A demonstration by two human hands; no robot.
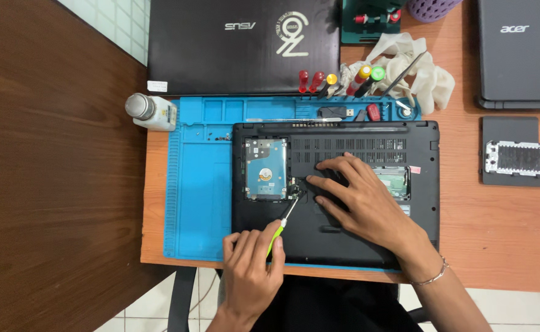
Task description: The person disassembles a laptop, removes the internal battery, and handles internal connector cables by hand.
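left hand (251, 264) gripping green screwdriver (280, 230), right hand (362, 200) flat on upturned black laptop (337, 233), blue mat (199, 184)

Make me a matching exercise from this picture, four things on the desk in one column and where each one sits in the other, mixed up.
Things:
1. hard drive
2. white bottle
3. screwdriver
4. loose cover panel

Places:
A. in the left hand
B. on the bare desk, right of the opened laptop
C. in the laptop's open bay
D. at the blue mat's upper left corner

Pairs: 1-C, 2-D, 3-A, 4-B
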